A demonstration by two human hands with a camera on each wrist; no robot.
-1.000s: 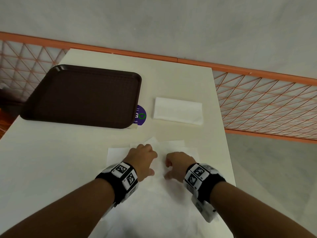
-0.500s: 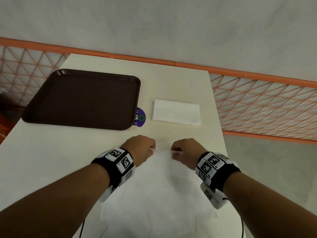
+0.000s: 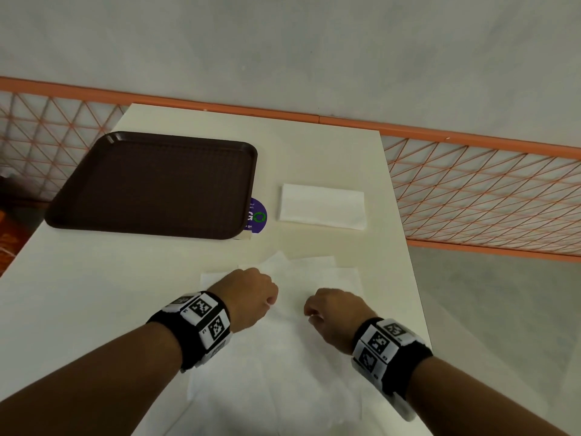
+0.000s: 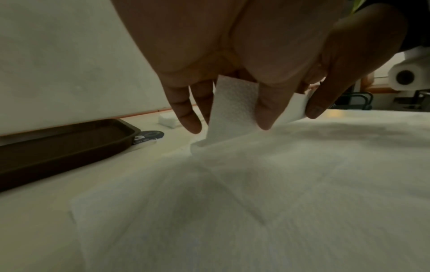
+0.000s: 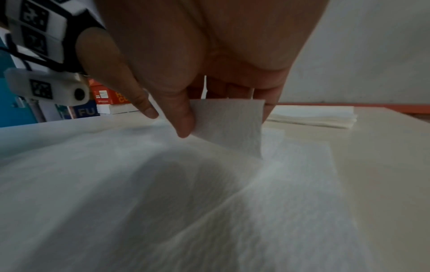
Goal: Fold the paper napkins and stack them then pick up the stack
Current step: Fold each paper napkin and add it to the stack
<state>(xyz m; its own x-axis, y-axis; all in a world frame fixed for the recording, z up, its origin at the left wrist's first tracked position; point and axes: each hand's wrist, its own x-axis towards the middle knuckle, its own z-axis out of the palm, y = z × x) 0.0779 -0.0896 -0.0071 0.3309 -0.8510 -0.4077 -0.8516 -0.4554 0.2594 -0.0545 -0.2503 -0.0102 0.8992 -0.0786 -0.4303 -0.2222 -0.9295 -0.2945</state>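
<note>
we have a thin white unfolded paper napkin (image 3: 283, 357) spread on the cream table (image 3: 94, 294) right in front of us, on top of other loose sheets whose corners poke out beyond it. our left hand (image 3: 251, 297) pinches its far edge between thumb and fingertips (image 4: 263, 114), and our right hand (image 3: 336, 309) pinches the same edge a little apart, the flap (image 5: 228, 121) standing up from the sheet. to fold well, we judge both pinches should travel together so the edges meet square, taking only the top sheet, then press the crease flat. the white folded napkin stack (image 3: 322, 206) waits further back, beside the dark brown plastic tray (image 3: 151, 184), well apart from our hands.
</note>
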